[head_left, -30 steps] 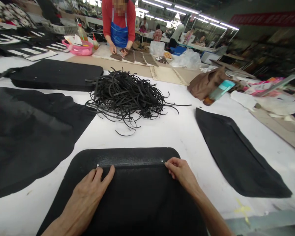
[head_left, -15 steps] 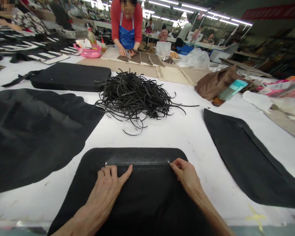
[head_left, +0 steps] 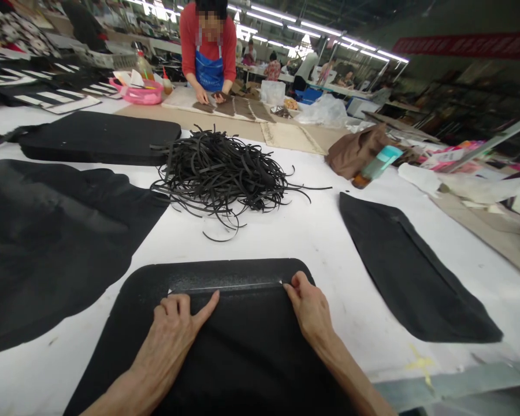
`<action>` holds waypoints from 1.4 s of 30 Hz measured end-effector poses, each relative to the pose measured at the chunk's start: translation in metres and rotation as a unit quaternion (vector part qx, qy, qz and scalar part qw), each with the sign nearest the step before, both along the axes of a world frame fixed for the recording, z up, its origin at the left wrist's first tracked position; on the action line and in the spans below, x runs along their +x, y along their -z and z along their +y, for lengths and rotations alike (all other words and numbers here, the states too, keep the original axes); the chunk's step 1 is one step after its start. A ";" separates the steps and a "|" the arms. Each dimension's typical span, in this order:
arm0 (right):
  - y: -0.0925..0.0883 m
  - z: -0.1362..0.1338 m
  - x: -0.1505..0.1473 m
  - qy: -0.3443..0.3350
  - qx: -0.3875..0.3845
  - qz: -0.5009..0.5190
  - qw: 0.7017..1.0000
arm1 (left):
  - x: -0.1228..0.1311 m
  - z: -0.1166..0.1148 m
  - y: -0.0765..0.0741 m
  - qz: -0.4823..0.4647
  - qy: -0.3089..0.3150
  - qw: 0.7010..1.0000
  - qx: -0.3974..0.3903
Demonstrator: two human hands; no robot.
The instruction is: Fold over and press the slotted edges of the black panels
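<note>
A black leather-like panel with rounded corners lies in front of me. Across its upper part runs a narrow pale line or slot, with a small white triangle at either end. My left hand presses on the panel just below the line's left end, its fingers bent and its thumb stretched out along the line. At the right end, my right hand pinches the material by the white triangle between thumb and forefinger. What lies under the fingertips is hidden.
A heap of thin black strips lies beyond the panel. Black sheets lie left and right. Behind are a black padded block, a bottle and a pink basket. A co-worker in a blue apron handles brown pieces across the table.
The view has turned a little to the right, so things sit further left. Both hands keep nearly the same places on the panel.
</note>
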State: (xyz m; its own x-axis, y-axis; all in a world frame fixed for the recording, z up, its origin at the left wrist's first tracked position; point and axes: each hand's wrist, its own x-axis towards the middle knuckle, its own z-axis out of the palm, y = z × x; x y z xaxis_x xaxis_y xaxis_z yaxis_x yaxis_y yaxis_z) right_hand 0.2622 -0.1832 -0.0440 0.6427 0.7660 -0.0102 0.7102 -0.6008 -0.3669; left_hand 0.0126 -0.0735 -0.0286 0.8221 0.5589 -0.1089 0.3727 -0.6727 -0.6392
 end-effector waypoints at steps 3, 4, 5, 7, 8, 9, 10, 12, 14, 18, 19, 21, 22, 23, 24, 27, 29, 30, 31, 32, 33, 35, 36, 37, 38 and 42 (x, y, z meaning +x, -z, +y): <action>0.000 -0.003 0.002 -0.019 0.010 -0.036 0.999 | 0.001 0.000 0.002 -0.005 -0.007 1.000 -0.010; -0.001 -0.005 0.001 -0.024 0.021 -0.046 0.998 | 0.002 0.000 0.003 -0.003 -0.011 1.000 -0.011; -0.003 -0.006 -0.001 -0.032 0.036 -0.057 0.997 | 0.002 -0.001 0.003 0.000 -0.014 1.000 -0.011; -0.007 -0.007 -0.009 -0.072 0.064 -0.087 0.992 | 0.003 -0.001 0.000 0.007 -0.017 1.000 -0.012; -0.009 -0.008 -0.015 -0.104 0.072 -0.106 0.986 | 0.004 -0.002 -0.002 0.010 -0.018 1.000 -0.015; -0.009 -0.008 -0.022 -0.139 0.074 -0.128 0.979 | 0.005 -0.002 -0.004 0.012 -0.021 0.999 -0.021; -0.009 -0.008 -0.029 -0.174 0.071 -0.152 0.970 | 0.006 -0.002 -0.006 0.014 -0.023 0.999 -0.028; -0.005 -0.008 -0.041 -0.222 0.050 -0.202 0.953 | 0.007 -0.002 -0.010 0.013 -0.029 0.998 -0.045; 0.002 -0.007 -0.048 -0.235 0.025 -0.236 0.943 | 0.006 0.000 -0.012 0.004 -0.031 0.997 -0.066; 0.011 -0.008 -0.048 -0.238 -0.005 -0.245 0.940 | -0.009 0.009 -0.005 -0.060 -0.019 0.990 -0.123; 0.011 -0.008 -0.047 -0.239 -0.008 -0.243 0.940 | -0.015 0.011 -0.003 -0.083 -0.014 0.988 -0.133; 0.007 -0.008 -0.046 -0.238 -0.004 -0.239 0.941 | -0.026 0.014 0.000 -0.126 -0.012 0.982 -0.142; 0.004 -0.007 -0.047 -0.233 0.002 -0.240 0.942 | -0.030 0.014 0.000 -0.146 -0.017 0.979 -0.142; 0.000 -0.005 -0.049 -0.225 0.008 -0.243 0.944 | -0.032 0.014 0.000 -0.164 -0.027 0.976 -0.142; -0.004 -0.003 -0.052 -0.214 0.014 -0.247 0.945 | -0.032 0.012 -0.001 -0.183 -0.038 0.972 -0.141; -0.012 0.008 -0.066 -0.216 0.025 -0.244 0.945 | -0.019 0.003 0.000 -0.227 -0.031 0.957 -0.180; -0.011 0.016 -0.076 -0.257 0.028 -0.228 0.939 | -0.006 -0.002 0.004 -0.235 0.010 0.941 -0.244; -0.008 0.019 -0.079 -0.280 0.028 -0.224 0.933 | 0.001 -0.005 0.007 -0.232 0.026 0.933 -0.274; -0.005 0.020 -0.081 -0.296 0.026 -0.225 0.928 | 0.007 -0.006 0.010 -0.227 0.037 0.926 -0.298; -0.001 0.021 -0.081 -0.304 0.025 -0.231 0.924 | 0.012 -0.007 0.013 -0.223 0.040 0.922 -0.314; 0.003 0.020 -0.079 -0.305 0.026 -0.240 0.921 | 0.016 -0.007 0.015 -0.219 0.041 0.919 -0.324; 0.010 0.016 -0.074 -0.298 0.040 -0.264 0.916 | 0.022 -0.005 0.019 -0.208 0.053 0.913 -0.346; 0.014 0.014 -0.070 -0.295 0.055 -0.278 0.912 | 0.023 -0.005 0.021 -0.205 0.064 0.910 -0.355; 0.017 0.012 -0.066 -0.295 0.072 -0.292 0.907 | 0.024 -0.004 0.022 -0.205 0.073 0.908 -0.357; 0.019 0.010 -0.063 -0.298 0.090 -0.304 0.900 | 0.025 -0.003 0.024 -0.210 0.081 0.909 -0.351; 0.021 0.012 -0.053 -0.312 0.111 -0.304 0.893 | 0.013 0.005 0.033 -0.241 0.052 0.927 -0.283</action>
State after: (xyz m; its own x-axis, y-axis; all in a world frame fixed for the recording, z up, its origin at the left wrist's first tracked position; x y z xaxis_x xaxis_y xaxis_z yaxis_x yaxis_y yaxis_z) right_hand 0.2088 -0.1717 -0.0651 -0.0745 0.9165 0.3929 0.9899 0.0205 0.1399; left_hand 0.0253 -0.0688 -0.0611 0.8977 0.4393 0.0327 0.4375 -0.8978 0.0507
